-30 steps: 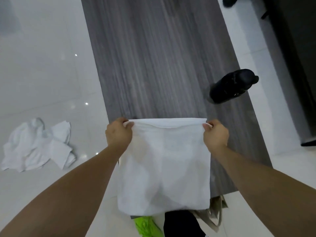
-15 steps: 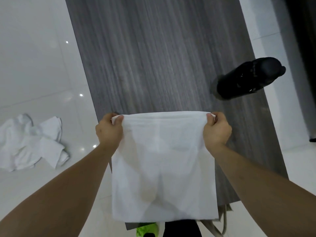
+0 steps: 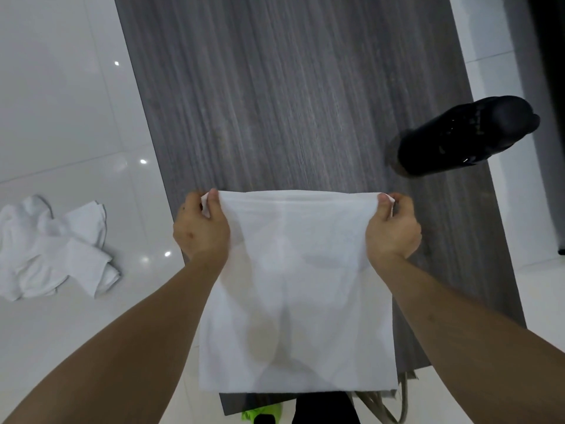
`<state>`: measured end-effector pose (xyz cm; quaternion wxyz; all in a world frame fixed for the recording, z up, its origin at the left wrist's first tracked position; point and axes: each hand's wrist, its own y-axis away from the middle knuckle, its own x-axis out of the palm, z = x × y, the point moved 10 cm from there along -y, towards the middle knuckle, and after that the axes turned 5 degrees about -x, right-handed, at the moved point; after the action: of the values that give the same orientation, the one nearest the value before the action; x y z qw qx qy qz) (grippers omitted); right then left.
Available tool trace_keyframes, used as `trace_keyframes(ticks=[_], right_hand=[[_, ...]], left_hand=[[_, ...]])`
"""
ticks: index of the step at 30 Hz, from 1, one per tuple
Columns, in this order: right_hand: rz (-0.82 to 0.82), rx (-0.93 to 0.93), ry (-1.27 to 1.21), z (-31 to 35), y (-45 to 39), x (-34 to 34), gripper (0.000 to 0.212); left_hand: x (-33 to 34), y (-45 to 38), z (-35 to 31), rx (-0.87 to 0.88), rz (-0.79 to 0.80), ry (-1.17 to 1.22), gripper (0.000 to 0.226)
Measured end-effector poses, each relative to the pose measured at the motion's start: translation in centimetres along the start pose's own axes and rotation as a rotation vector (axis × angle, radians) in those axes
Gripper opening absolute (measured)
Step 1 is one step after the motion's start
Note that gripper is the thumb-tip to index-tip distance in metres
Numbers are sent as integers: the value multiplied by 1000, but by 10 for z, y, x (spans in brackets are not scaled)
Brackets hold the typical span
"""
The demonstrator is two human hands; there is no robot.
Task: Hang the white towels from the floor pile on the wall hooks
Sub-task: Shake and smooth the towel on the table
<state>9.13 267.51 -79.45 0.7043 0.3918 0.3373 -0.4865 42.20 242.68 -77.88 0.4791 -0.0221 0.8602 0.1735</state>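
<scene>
Best bet here imo is keeping the thin white cloth towel point(image 3: 293, 289) stretched flat so its top edge slips over a hook without bunching, though no hook is in view. The left hand point(image 3: 201, 229) and right hand point(image 3: 393, 229) each pinch a top corner, so it hangs between them over the grey wood-grain panel point(image 3: 275, 102). The crumpled white towel pile point(image 3: 52, 249) sits on the glossy floor, well off left.

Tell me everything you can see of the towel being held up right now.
The towel is plain white, thin, soft cloth, roughly square. It hangs flat and spread out in front of the grey wood-look panel. The left hand and right hand each pinch a top corner, pulling the top edge taut. Its lower edge hangs free. Faint shadows show through it.
</scene>
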Motion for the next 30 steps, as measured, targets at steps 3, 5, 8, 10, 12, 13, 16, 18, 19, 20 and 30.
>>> trace_keyframes(ticks=[3, 5, 8, 10, 12, 13, 16, 18, 19, 20, 30], right_hand=[[-1, 11, 57, 3, 4, 0, 35], [-74, -60, 129, 15, 12, -7, 40], [-35, -411, 243, 59, 33, 6, 38], [77, -671, 309, 80, 50, 31, 32], [121, -751, 322, 85, 54, 44, 28], [117, -746, 313, 85, 52, 46, 24], [82, -699, 244, 81, 46, 41, 13], [74, -658, 195, 79, 41, 38, 9], [78, -638, 179, 79, 40, 39, 8], [86, -617, 172, 80, 38, 40, 8], [44, -520, 314, 83, 34, 45, 25]], left_hand=[[-3, 1, -6, 43, -70, -100, 28], [1, 8, -19, 136, -40, -163, 26], [31, 36, -61, 598, 156, -186, 24], [56, 57, -75, 853, 253, -275, 27], [71, 63, -78, 892, 302, -327, 28], [73, 62, -79, 876, 303, -332, 25], [72, 55, -85, 837, 280, -298, 11], [72, 50, -87, 775, 280, -288, 7], [72, 48, -88, 727, 285, -289, 8], [73, 47, -88, 684, 286, -293, 9], [80, 52, -84, 633, 180, -432, 17]])
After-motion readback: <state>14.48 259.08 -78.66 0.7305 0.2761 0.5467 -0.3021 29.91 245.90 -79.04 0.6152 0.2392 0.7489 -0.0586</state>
